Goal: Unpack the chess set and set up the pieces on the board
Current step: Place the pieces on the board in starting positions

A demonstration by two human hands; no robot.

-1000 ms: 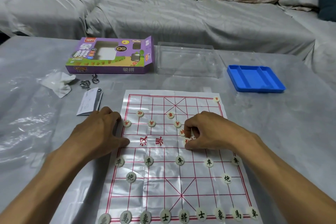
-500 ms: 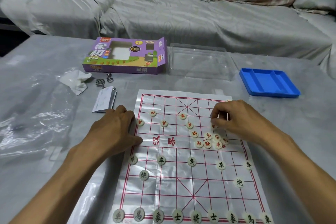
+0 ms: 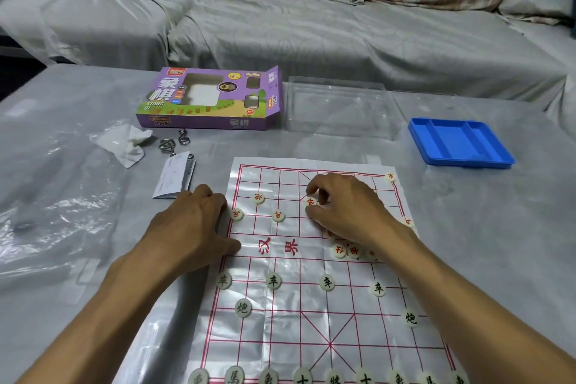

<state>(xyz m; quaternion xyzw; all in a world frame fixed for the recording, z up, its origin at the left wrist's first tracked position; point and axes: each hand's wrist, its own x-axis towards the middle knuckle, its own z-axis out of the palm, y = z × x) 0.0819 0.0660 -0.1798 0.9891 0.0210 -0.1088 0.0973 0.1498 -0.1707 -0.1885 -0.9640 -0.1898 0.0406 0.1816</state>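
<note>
Table (image 3: 93, 259): left hand (image 3: 190, 224) flat, pressing xiangqi board (image 3: 296, 305) edge; right hand (image 3: 349, 209) pinching red piece (image 3: 310, 202).

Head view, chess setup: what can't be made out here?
- Red pieces in the loose pile: partly hidden under the right hand, so no count.
- Black back row: cut by the bottom edge, characters incomplete.
- Board's left edge: covered by the left hand; whether it presses or just rests is unclear.
- Leaflet: print too small to read.
</note>
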